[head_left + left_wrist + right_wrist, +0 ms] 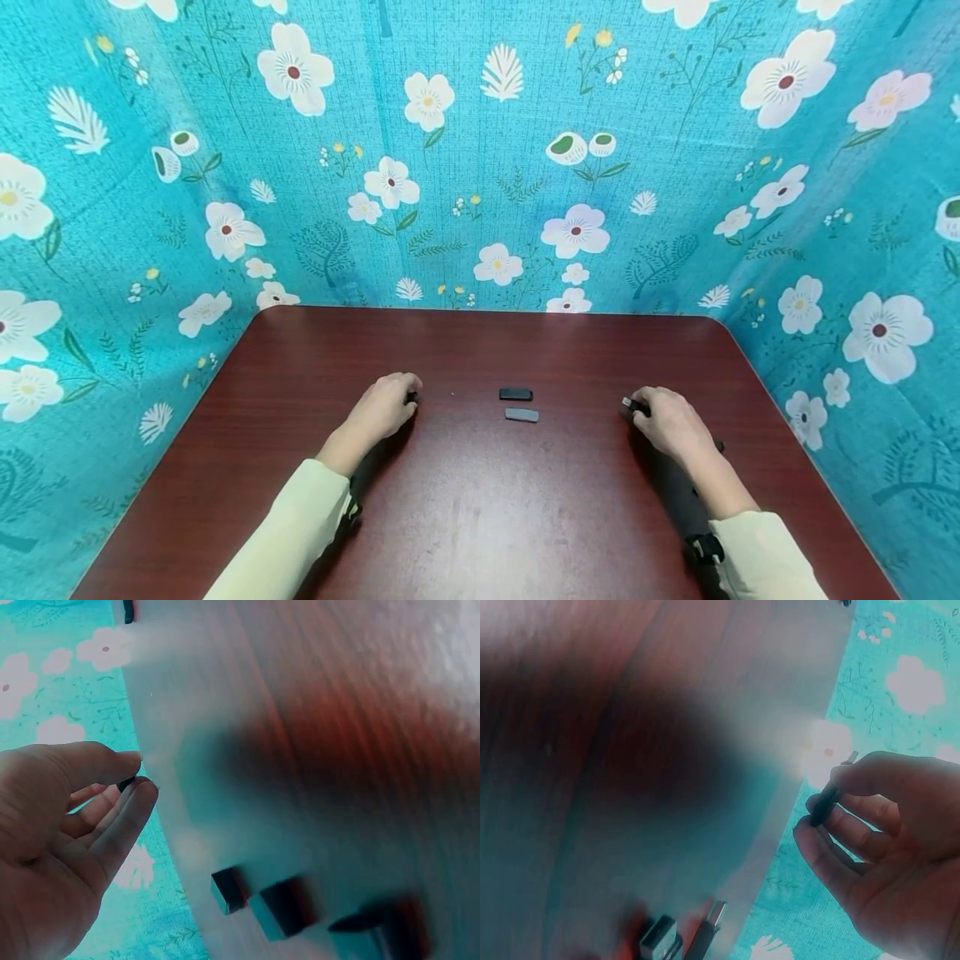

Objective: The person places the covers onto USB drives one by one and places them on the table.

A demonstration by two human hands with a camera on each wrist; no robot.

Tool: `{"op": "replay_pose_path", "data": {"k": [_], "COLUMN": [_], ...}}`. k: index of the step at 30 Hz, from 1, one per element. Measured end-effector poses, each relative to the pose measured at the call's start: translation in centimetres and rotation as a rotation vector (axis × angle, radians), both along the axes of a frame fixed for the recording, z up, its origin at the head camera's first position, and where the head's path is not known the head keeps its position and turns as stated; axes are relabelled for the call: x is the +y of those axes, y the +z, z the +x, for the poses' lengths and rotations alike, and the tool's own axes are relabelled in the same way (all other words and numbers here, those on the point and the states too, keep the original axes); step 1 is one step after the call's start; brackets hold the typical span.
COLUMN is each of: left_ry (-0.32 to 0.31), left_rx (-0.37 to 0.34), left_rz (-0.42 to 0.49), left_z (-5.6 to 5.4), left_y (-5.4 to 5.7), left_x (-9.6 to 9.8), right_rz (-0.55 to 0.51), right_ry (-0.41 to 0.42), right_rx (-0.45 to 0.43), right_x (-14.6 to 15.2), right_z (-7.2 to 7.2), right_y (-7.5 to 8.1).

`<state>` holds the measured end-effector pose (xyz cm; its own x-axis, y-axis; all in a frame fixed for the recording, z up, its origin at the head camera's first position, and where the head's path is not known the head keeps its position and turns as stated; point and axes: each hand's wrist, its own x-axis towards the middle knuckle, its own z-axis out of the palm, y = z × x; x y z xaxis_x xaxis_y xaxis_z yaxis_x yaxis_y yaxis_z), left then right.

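Note:
My left hand (pixel 384 404) hovers over the left half of the table and pinches a small black piece, probably a cap (pixel 126 783), between thumb and fingertips; most of it is hidden. On the right side my right hand (pixel 670 419) pinches a black USB stick (pixel 826 804) between thumb and fingers, its silver plug (pixel 627 402) pointing left in the head view. Between the hands lie a black USB stick (pixel 516 393) and, just in front of it, a grey USB stick (pixel 522 414), both lengthwise across the table.
Several small dark blocks, one (pixel 229 889) boxy, lie near my left hand in the left wrist view. Below my right hand sit another USB plug (pixel 658 937) and a slim dark stick (pixel 705 931). A flowered blue curtain (pixel 465 150) surrounds the dark red table (pixel 465 492).

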<state>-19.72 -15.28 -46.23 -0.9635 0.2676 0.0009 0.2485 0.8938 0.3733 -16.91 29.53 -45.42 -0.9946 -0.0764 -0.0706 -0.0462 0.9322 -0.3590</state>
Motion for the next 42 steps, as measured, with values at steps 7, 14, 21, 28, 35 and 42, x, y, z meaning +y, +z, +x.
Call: {"op": "replay_pose_path", "data": {"k": [7,14,21,28,35,42], "left_ry": [-0.015,-0.027,-0.052,-0.095,-0.106,-0.128], "left_rx": [0.002,-0.013,0.000,-0.008,-0.020,-0.017], "left_rz": [-0.006,0.012,0.016,0.033,0.041,0.065], "left_z": [0.2,0.5,0.9,1.2,1.6,1.7], "left_y": [-0.3,-0.4,-0.4,-0.3,0.0,-0.1], "left_x": [0.8,1.4,1.8,2.4,3.0,3.5], "right_rz": [-0.008,-0.024,-0.043,-0.063,-0.059,-0.074], "right_ry": [0.047,0.085,0.077,0.101,0.138,0.183], "right_rx": [0.026,0.101,0.105,0.126,0.135,0.177], "right_x": [-1.1,-1.9,-2.8,-3.5,-4.2,-5.2], "right_z": [0.3,0.6,0.8,0.9,1.1,1.4], "right_y": [-0.2,-0.5,-0.3,-0.3,-0.4,-0.6]}}
